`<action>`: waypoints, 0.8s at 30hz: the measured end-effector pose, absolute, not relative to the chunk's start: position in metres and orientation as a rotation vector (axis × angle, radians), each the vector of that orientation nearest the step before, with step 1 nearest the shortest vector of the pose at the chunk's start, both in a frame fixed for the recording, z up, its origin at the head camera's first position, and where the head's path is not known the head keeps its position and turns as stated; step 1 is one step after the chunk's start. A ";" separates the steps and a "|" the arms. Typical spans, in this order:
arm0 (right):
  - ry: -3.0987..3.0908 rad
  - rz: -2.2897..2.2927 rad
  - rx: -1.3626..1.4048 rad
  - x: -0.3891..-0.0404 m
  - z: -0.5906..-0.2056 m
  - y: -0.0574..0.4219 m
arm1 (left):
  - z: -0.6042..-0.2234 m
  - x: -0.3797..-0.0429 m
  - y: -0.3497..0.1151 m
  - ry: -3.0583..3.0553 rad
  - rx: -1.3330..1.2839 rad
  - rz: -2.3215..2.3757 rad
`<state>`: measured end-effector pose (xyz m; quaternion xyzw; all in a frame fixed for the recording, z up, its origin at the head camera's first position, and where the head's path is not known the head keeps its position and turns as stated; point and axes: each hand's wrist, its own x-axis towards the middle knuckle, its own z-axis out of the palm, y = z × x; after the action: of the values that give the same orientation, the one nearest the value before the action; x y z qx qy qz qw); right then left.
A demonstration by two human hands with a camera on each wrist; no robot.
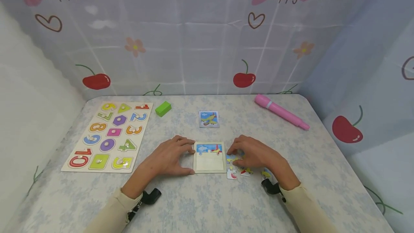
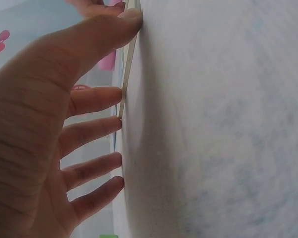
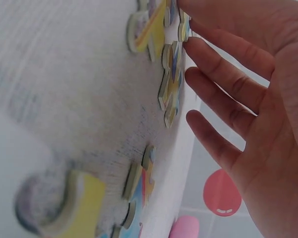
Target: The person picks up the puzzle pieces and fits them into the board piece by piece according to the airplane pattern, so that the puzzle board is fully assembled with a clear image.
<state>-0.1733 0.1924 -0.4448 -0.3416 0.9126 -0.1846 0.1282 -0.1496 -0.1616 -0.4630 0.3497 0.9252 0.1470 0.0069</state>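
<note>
A square wooden puzzle tray (image 1: 209, 163) lies before me, its top row filled with sky-blue pieces and a red-and-yellow piece. My left hand (image 1: 171, 155) rests along the tray's left side, thumb at the lower corner and fingers spread higher up. In the left wrist view the thumb and index finger touch the tray's thin edge (image 2: 131, 54). Beside the tray's right edge, my right hand (image 1: 253, 152) reaches over loose puzzle pieces (image 1: 231, 173), partly covering them. In the right wrist view its fingers are loosely bent, with fingertips against or close to puzzle pieces (image 3: 171, 79).
A picture card (image 1: 208, 119) of a yellow plane lies beyond the tray. To the left are a number-and-shape board (image 1: 113, 143) and a green block (image 1: 163, 109). A pink marker-shaped stick (image 1: 281, 112) lies back right. One loose piece (image 1: 266, 173) sits near my right wrist.
</note>
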 end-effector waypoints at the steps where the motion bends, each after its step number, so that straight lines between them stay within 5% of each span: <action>1: 2.657 -0.534 -1.002 -0.173 -0.445 0.192 | -0.463 -0.150 -0.162 2.894 1.092 0.460; 24: 2.677 -0.529 -1.175 -0.179 -0.431 0.168 | -0.464 -0.152 -0.160 2.886 1.088 0.474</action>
<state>-0.1786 0.1680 -0.4307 -0.3939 0.8978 -0.1775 0.0851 -0.1519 -0.1604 -0.4640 0.3487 0.9248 0.1517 0.0103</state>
